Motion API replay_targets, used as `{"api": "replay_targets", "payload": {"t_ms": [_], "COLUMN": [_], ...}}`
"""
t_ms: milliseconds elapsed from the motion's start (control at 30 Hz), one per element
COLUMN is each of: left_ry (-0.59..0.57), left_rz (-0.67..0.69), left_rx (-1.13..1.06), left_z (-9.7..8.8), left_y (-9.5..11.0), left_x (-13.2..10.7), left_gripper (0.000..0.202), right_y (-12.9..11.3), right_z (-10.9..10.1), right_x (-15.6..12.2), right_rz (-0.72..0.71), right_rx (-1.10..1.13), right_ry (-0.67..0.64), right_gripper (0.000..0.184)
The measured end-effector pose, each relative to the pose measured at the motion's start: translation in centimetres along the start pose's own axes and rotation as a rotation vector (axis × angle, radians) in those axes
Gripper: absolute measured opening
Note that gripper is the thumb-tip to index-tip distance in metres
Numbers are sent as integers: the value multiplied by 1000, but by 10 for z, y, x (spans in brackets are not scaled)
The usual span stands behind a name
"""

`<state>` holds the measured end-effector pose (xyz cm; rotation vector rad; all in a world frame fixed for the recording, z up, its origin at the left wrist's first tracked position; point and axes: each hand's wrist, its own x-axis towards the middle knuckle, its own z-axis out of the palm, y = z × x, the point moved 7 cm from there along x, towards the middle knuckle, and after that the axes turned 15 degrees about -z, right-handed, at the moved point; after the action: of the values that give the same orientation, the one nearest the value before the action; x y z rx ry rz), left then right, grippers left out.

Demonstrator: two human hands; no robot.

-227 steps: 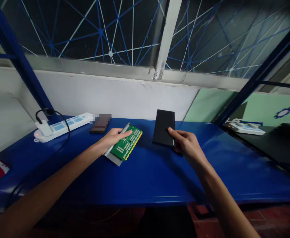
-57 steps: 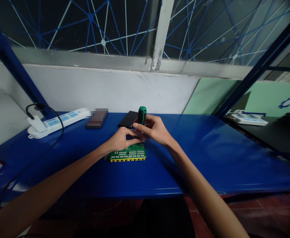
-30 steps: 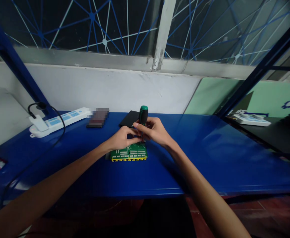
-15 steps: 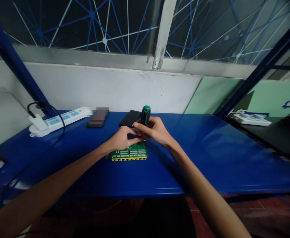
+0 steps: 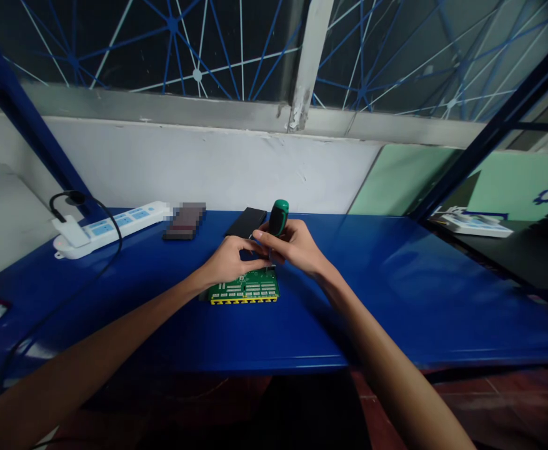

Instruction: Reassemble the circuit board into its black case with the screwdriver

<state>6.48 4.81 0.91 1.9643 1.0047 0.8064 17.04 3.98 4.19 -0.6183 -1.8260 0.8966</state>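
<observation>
Blue metal shelving is serving as the bench, with a white wall and a netted window behind it. A green circuit board (image 5: 244, 290) is lying flat on the blue shelf top (image 5: 395, 300), near its front edge, with a row of yellow parts facing the person. A screwdriver (image 5: 278, 220) with a green handle is being held by the right hand (image 5: 297, 247), fingers wrapped closed around the handle, the tool leaning slightly to the right with its tip down at the back right corner of the board. The left hand (image 5: 229, 261) is being kept at the back edge of the board, its fingertips pinched together close to the screwdriver shaft; whether a screw is being pinched cannot be told. A screw at that corner is judged to be in the course of being driven or loosened. The next move is judged to call for the tip being kept seated and upright while the board is being steadied. A black cover (image 5: 246, 222) is lying behind the hands, a white power strip (image 5: 109, 229) and a blurred dark object (image 5: 185, 221) farther left.
</observation>
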Motion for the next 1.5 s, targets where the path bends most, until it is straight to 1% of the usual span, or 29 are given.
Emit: {"api": "replay_targets", "payload": {"t_ms": [167, 200, 367, 567, 733, 900, 1033, 1100, 1300, 1500], "left_ry": [-93, -91, 10, -44, 15, -51, 7, 21, -47, -56], "left_rz": [35, 31, 0, 49, 12, 54, -7, -10, 57, 79], "left_rx": [-12, -13, -7, -2, -11, 6, 18, 19, 63, 173], "left_z": [7, 8, 3, 4, 1, 5, 2, 2, 0, -6], "left_y": [0, -1, -2, 2, -2, 5, -1, -2, 4, -2], "left_x": [0, 0, 0, -2, -1, -2, 0, 0, -1, 1], "left_gripper": [16, 16, 15, 17, 14, 15, 14, 14, 17, 17], "right_y": [3, 3, 1, 3, -1, -1, -1, -3, -2, 3], "right_z": [-1, -1, -1, -1, -1, -2, -4, -5, -8, -13], "right_x": [0, 0, 0, -1, 0, 0, 1, 1, 0, 1], "right_rz": [23, 23, 13, 6, 1, -4, -29, -44, -41, -30], "right_rx": [19, 18, 1, 15, -12, 7, -12, -14, -18, -4], "right_ry": [23, 24, 14, 22, 25, 52, 61, 66, 105, 156], "right_gripper": [29, 29, 29, 29, 27, 32, 37, 39, 41, 38]}}
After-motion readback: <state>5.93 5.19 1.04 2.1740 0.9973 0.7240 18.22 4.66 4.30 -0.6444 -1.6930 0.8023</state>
